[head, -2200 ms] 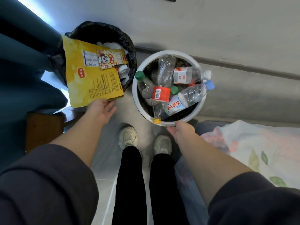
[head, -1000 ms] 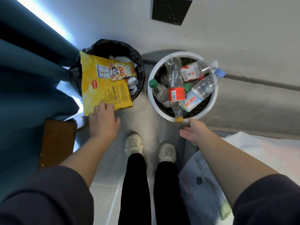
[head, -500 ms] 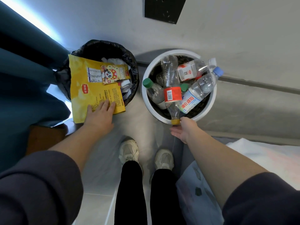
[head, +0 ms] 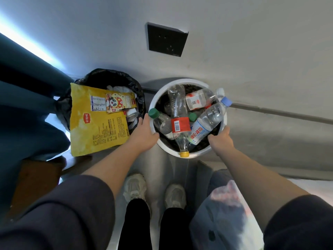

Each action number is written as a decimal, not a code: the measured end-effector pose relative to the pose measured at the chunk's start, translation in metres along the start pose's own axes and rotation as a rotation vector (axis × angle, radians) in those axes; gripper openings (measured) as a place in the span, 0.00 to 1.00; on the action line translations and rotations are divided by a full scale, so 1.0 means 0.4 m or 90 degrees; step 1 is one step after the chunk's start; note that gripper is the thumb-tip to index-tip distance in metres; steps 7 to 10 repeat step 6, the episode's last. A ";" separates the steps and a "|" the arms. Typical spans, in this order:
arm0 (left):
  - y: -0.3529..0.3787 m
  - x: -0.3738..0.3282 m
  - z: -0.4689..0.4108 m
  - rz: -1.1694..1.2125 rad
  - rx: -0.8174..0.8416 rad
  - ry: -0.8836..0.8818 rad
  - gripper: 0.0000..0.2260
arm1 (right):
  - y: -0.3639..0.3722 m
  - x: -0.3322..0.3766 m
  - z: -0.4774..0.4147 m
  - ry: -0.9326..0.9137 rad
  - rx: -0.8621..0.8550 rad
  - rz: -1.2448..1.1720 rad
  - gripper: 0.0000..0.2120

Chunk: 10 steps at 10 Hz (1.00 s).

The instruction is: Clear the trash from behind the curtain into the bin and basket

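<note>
- Leftmost, at the frame's left edge, the curtain (head: 27, 98) hangs blue; no loose trash shows on the floor (head: 160, 170) beside it.
- Next, left of centre, the bin (head: 111, 76) with its black liner holds paper scraps, and a yellow bag (head: 93, 127) lies over its near rim, hanging out toward the floor. It looks likely to slip, so it wants pushing down inside.
- Then the left hand (head: 144, 136) is curled on the left rim of the basket (head: 196, 155), fingers half-closed on the edge, just beside a green-capped bottle (head: 160, 120).
- Centre frame, the basket is heaped with bottles; a red-label bottle (head: 178, 120) rests its yellow cap on the near rim, and a blue-capped bottle (head: 209, 121) sticks out past the upper right rim.
- Right of that, the right hand (head: 219, 139) grips the right rim in the same half-closed way.
- To move the basket well, I judge: lift it level with both hands, slowly, since the overhanging bottles could roll off.
</note>
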<state>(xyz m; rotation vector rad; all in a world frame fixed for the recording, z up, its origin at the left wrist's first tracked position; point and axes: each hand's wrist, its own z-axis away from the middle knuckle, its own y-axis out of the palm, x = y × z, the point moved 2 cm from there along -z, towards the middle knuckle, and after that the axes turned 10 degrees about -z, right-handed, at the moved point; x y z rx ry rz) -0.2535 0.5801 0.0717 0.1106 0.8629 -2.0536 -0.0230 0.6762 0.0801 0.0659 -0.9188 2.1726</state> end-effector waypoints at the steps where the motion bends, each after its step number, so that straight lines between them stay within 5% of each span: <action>1: 0.015 -0.025 -0.020 0.085 -0.023 0.009 0.30 | -0.007 -0.009 -0.005 0.018 0.015 -0.007 0.34; 4: -0.064 -0.046 0.083 -0.331 -0.078 -0.007 0.34 | -0.067 -0.013 0.103 -0.149 0.035 0.305 0.37; 6: -0.154 -0.143 0.254 -0.394 -0.128 0.047 0.33 | -0.185 0.058 0.259 -0.263 0.046 0.432 0.34; 10: -0.154 -0.143 0.254 -0.394 -0.128 0.047 0.33 | -0.185 0.058 0.259 -0.263 0.046 0.432 0.34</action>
